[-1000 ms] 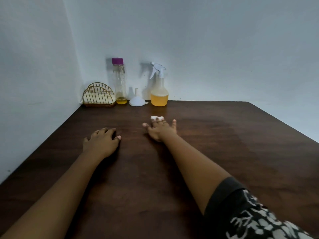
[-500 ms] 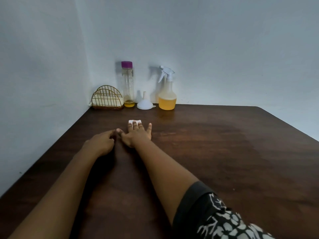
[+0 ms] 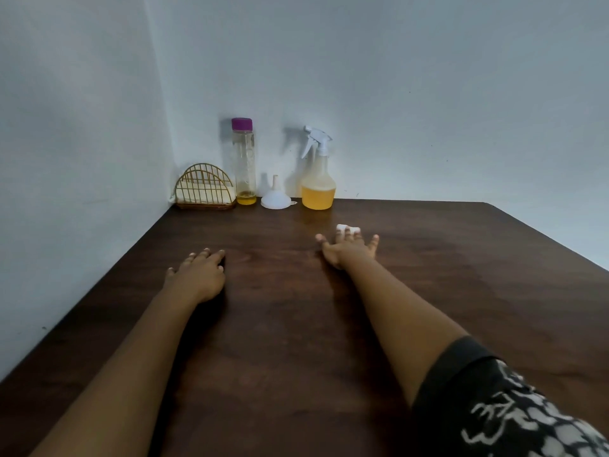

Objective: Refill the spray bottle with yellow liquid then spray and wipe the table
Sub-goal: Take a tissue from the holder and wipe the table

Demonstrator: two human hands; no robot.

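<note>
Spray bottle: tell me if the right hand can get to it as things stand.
Probably yes. The right hand lies flat on a white wipe, and the spray bottle stands just beyond it by the wall, with only bare table between. The funnel stands aside, to the bottle's left.

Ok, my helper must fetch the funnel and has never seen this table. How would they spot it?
Look at the far left corner of the table, along the wall. The funnel sits between the purple-capped bottle and the spray bottle. It is the only small white cone, mouth down, spout up.
</note>
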